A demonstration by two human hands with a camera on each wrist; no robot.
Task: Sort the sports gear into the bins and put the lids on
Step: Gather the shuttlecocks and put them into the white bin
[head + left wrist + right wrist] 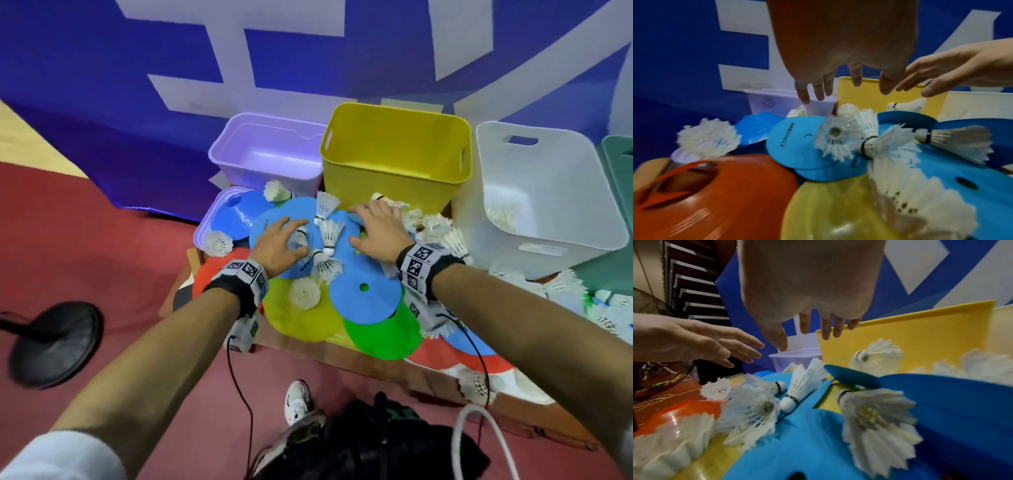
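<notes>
Flat marker discs lie heaped in front of the bins: blue discs [363, 298], a yellow one [301, 322], a green one [380, 335] and an orange one [209, 274]. White shuttlecocks [330, 234] are scattered over them. My left hand [294, 236] hovers over the blue discs with its fingers spread, holding nothing. My right hand [356, 224] hovers just right of it, also spread and empty. The left wrist view shows the left hand [838, 87] above a shuttlecock cluster [869, 142]. In the right wrist view the right hand [813, 327] hangs above shuttlecocks [797, 386].
A purple bin [267, 150], a yellow bin [394, 154] and a tilted white bin [534, 192] with shuttlecocks inside stand at the back; a green bin [620, 164] shows at the right edge. A purple lid [205, 229] lies under the discs. A black stand base [54, 342] sits on the floor.
</notes>
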